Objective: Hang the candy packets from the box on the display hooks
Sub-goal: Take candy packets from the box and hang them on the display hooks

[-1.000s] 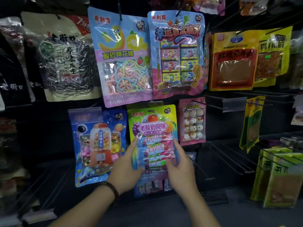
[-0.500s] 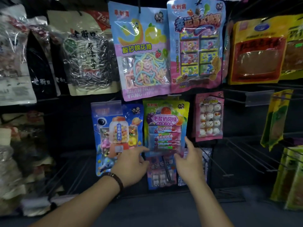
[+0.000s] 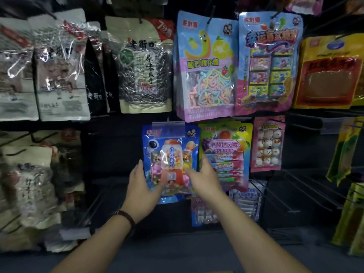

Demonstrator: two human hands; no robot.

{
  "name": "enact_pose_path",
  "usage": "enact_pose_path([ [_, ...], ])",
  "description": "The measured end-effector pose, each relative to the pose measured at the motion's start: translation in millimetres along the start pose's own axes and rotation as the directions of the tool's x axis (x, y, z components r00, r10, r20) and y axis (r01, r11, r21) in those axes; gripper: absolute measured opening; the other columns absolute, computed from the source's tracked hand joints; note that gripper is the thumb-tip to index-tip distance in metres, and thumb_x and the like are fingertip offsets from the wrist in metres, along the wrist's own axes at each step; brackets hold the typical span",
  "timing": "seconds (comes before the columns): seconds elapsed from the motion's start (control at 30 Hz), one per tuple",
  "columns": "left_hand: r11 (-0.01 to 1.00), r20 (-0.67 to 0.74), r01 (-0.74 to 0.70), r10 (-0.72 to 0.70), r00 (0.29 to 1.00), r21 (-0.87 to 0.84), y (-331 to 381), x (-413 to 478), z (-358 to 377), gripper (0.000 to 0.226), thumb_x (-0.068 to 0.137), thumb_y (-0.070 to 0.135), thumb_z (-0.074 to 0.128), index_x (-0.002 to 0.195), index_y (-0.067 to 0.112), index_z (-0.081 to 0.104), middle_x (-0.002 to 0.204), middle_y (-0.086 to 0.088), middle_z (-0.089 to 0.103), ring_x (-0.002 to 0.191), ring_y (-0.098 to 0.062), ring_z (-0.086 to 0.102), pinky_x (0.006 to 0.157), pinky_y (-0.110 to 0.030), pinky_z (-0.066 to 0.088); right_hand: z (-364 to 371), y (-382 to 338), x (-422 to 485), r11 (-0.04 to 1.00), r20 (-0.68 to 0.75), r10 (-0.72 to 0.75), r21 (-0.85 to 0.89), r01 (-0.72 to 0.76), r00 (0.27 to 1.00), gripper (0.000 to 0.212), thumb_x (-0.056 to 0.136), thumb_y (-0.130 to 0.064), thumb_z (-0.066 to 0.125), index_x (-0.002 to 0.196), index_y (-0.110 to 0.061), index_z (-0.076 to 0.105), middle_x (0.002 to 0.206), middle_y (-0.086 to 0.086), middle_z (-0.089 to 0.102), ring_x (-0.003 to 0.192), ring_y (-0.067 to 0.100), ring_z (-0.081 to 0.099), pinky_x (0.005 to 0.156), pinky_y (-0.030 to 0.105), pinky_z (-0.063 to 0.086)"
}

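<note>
A blue gumball-machine candy packet [image 3: 171, 154] hangs on a hook in the lower row of the display. My left hand [image 3: 142, 191] lies with straight fingers against the packet's left edge. My right hand [image 3: 203, 179] lies with straight fingers against its right edge, partly over the green yoghurt-candy packet [image 3: 226, 152] hanging next to it. A pink packet of white round candies [image 3: 267, 144] hangs further right. The box is out of view.
Above hang a pastel rope-candy packet [image 3: 205, 66] and a blue-pink packet [image 3: 268, 62]. Sunflower seed bags [image 3: 143, 66] fill the left side, yellow snack packets [image 3: 331, 71] the right. Bare wire hooks [image 3: 295, 186] jut out at lower right, with more packets [image 3: 246, 201] beneath.
Both hands have moved left from the green yoghurt-candy packet to the blue gumball packet. The view has also swung left.
</note>
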State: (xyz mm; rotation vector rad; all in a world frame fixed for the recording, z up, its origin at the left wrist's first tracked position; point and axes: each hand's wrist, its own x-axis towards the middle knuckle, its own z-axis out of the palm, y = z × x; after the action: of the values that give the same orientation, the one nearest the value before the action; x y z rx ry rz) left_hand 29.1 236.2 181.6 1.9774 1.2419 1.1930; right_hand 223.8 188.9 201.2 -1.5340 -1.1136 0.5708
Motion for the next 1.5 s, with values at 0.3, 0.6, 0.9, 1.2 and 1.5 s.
enact_pose_path([
  [0.3, 0.992, 0.194, 0.03, -0.006, 0.981, -0.119, -3.5, 2.6, 4.2, 0.083, 0.089, 0.03, 0.081, 0.151, 0.033, 0.026, 0.125, 0.027, 0.065, 0.111, 0.009, 0.064, 0.089, -0.013, 0.052, 12.2, -7.8, 1.4, 0.999, -0.034, -0.042, -0.012, 0.041, 0.999, 0.088, 0.098, -0.03, 0.072, 0.167, -0.037, 0.019, 0.159, -0.007, 0.052, 0.131, 0.017, 0.061, 0.105, 0.045, 0.057],
  [0.6, 0.995, 0.229, 0.084, -0.071, 0.971, -0.05, -6.7, 7.2, 1.5, 0.088, 0.089, 0.03, 0.081, 0.155, 0.024, 0.022, 0.134, 0.018, 0.064, 0.12, -0.002, 0.063, 0.105, -0.034, 0.054, 4.5, 1.7, -6.0, 0.999, 0.011, -0.046, -0.004, 0.046, 0.999, 0.092, 0.096, -0.031, 0.072, 0.166, -0.044, 0.014, 0.157, -0.018, 0.045, 0.118, 0.007, 0.064, 0.09, 0.035, 0.061],
  [0.9, 0.978, 0.271, 0.017, -0.075, 0.96, 0.21, -0.8, -68.6, -31.0, 0.068, 0.096, 0.038, 0.072, 0.154, 0.025, 0.039, 0.142, 0.005, 0.049, 0.124, -0.009, 0.051, 0.102, -0.026, 0.044, -25.5, 16.9, -76.7, 0.977, 0.1, -0.01, -0.21, 0.031, 0.995, 0.051, 0.105, -0.032, 0.064, 0.153, -0.026, 0.046, 0.135, -0.008, 0.057, 0.106, 0.009, 0.062, 0.085, 0.03, 0.056],
  [1.2, 0.907, 0.656, -0.107, -0.21, 0.725, 0.408, -43.8, -213.0, -19.6, 0.026, 0.097, 0.033, 0.055, 0.112, 0.031, 0.076, 0.115, 0.013, 0.076, 0.096, -0.004, 0.068, 0.087, -0.021, 0.055, 9.2, 151.6, -201.5, 0.934, 0.295, 0.255, -0.32, -0.156, 0.921, 0.015, 0.095, -0.017, 0.068, 0.089, -0.029, 0.073, 0.07, -0.016, 0.071, 0.065, 0.0, 0.062, 0.066, 0.024, 0.049],
  [1.5, 0.777, 0.825, -0.306, -0.449, 0.342, 0.55, -103.0, -251.7, -22.2, 0.053, 0.105, 0.048, 0.055, 0.151, 0.022, 0.052, 0.147, -0.005, 0.06, 0.132, -0.022, 0.057, 0.102, -0.028, 0.042, 42.2, 287.9, -332.2, 0.663, 0.229, 0.743, -0.386, -0.641, 0.629, 0.025, 0.098, -0.021, 0.072, 0.073, -0.026, 0.068, 0.061, -0.011, 0.064, 0.051, 0.002, 0.057, 0.047, 0.021, 0.044],
])
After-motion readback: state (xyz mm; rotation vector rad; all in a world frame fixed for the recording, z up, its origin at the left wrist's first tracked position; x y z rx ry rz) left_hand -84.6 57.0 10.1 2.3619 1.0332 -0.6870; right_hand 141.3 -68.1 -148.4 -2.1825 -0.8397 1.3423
